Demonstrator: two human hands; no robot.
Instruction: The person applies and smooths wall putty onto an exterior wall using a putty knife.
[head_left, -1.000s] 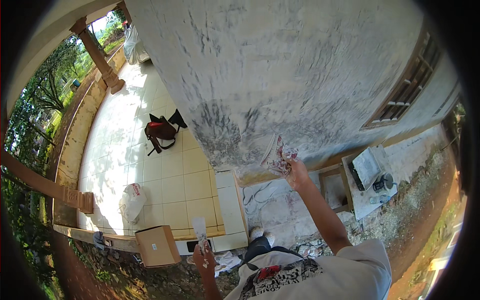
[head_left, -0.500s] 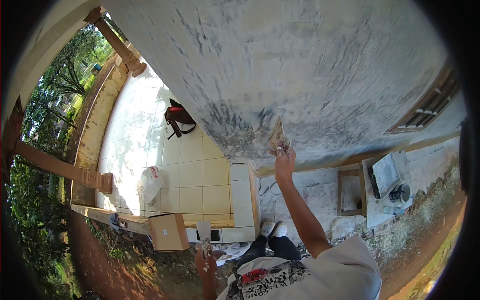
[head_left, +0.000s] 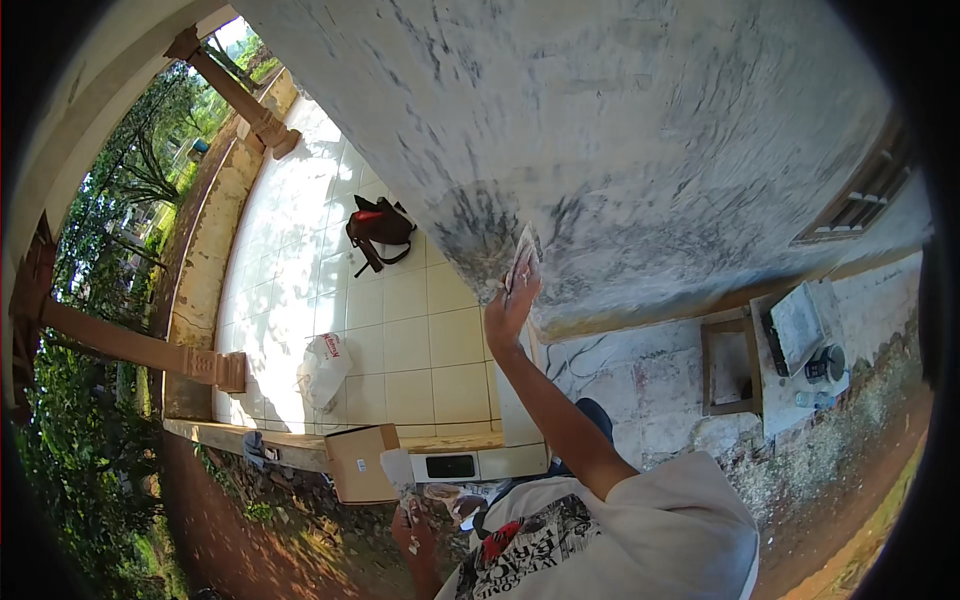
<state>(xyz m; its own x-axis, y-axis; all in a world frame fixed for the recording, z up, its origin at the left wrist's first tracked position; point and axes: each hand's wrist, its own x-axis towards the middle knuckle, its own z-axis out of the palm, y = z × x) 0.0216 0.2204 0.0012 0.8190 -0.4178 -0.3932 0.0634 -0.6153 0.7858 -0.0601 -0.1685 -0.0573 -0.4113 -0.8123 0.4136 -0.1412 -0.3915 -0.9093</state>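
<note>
Raised in front of me, my right hand (head_left: 511,318) is closed around a putty-smeared scraper (head_left: 526,250), its pale blade pointing up at the wall. Whether the blade touches the wall is hard to tell. The grey-white wall (head_left: 650,130) carries dark smudges, densest near its lower left corner, close to that blade. Low on the left, my left hand (head_left: 415,538) grips a second tool, a putty knife (head_left: 398,470) with a broad whitish blade held upward. White smears cover its handle and my fingers.
A cardboard box (head_left: 362,462) stands beside the ledge, near a dark phone-like slab (head_left: 450,467). On the tiled porch lie a dark bag (head_left: 380,232) and a white plastic bag (head_left: 326,372). To the right are a wooden frame (head_left: 731,365), a tray (head_left: 797,328) and a dark jar (head_left: 826,363).
My right hand with its scraper has moved left along the wall toward the corner. The left putty knife now tilts more to the left. My view has also shifted somewhat.
</note>
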